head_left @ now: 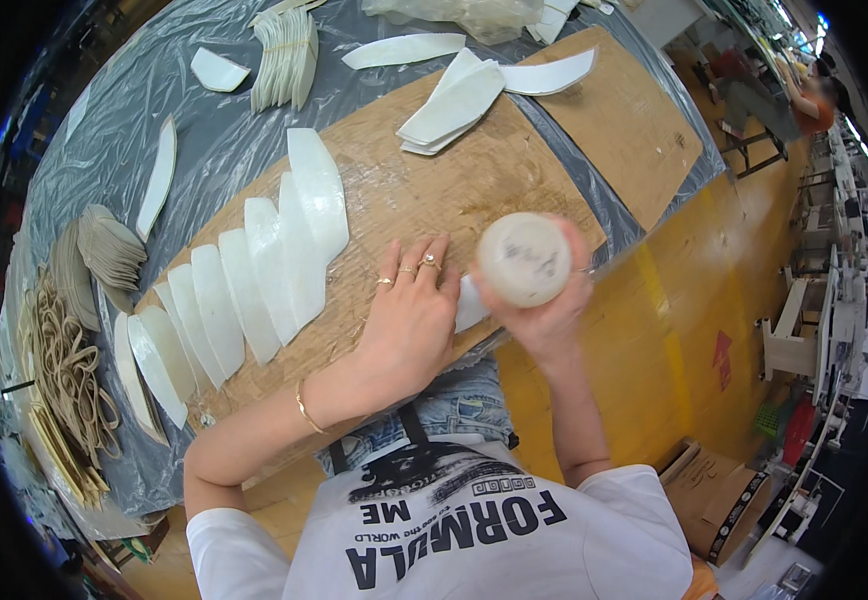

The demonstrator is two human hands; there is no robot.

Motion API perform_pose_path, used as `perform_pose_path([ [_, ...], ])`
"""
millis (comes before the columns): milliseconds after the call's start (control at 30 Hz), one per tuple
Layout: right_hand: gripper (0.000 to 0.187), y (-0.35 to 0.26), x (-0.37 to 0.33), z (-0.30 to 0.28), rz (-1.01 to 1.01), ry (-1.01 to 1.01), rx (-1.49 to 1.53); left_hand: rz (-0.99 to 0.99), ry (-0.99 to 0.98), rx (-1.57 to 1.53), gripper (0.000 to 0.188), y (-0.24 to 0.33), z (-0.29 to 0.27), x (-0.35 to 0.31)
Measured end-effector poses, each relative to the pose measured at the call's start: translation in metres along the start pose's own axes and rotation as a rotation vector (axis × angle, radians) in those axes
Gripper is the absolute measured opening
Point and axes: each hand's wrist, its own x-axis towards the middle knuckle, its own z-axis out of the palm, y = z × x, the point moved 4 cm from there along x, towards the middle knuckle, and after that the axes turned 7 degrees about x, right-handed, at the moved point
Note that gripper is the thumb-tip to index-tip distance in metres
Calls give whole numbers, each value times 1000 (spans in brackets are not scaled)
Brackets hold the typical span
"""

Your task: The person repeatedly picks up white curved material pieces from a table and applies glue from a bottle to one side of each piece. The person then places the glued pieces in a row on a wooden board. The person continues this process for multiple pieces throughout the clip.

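My left hand (412, 315) lies flat on a brown board (404, 200), fingers stretched out, with rings on them. Beside its fingertips and thumb, a white piece (471, 305) shows partly between my two hands. My right hand (559, 310) is wrapped round a whitish round bottle (524, 260), held above the board's near right edge; its round end faces up with dark marks on it. To the left, several glossy white curved pieces (264, 270) lie overlapping in a fanned row. Farther back on the board rests a small pile of similar white pieces (454, 100).
Grey plastic sheeting (224, 130) covers the table. Bundled curved pieces (285, 60) stand at the back, with beige bundles (109, 250) and looped strips (69, 360) at the left. A second board (614, 120) lies to the right. A cardboard box (714, 500) sits on the floor; a person (804, 105) is far right.
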Motion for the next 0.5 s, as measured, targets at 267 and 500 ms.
perform_pose_path([
  [267,82,24,20,-46,-103,218,-393,-124,-42,-88,31,-12,-16,-11],
  [500,54,47,-3,-100,440,638,242,-203,-31,-189,18,-15,-14,3],
])
